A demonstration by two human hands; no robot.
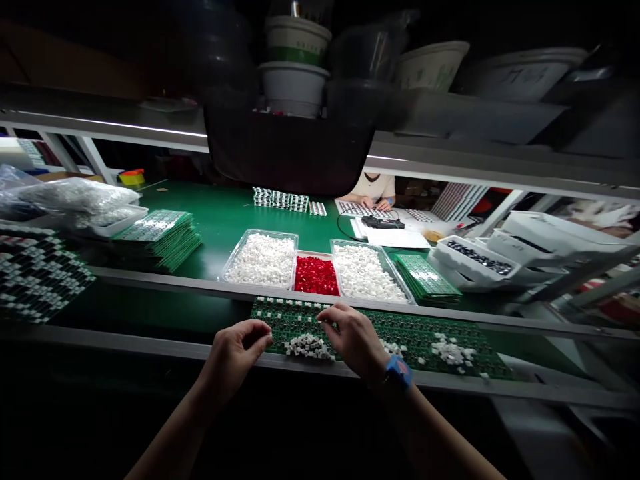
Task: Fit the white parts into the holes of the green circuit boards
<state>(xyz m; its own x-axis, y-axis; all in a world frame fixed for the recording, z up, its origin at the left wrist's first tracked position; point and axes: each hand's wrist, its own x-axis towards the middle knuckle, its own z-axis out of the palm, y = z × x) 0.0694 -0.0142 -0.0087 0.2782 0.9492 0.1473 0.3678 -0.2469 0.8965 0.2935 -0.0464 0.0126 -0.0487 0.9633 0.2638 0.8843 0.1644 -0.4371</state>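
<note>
A long panel of green circuit boards lies on the rail in front of me. Small white plastic parts stand in rows along its far left edge. My left hand is closed in a pinch at the panel's left end, with a small white plastic part at the fingertips. Over the middle of the panel, my right hand pinches at a small white plastic part, mostly covered by the fingers. Between the hands sits a loose heap of white parts; another heap lies farther right.
Beyond the rail stand two clear trays of white parts, with a red-part tray between. Board stacks flank them. White bins stand right. A shelf hangs overhead. A co-worker's hands show behind.
</note>
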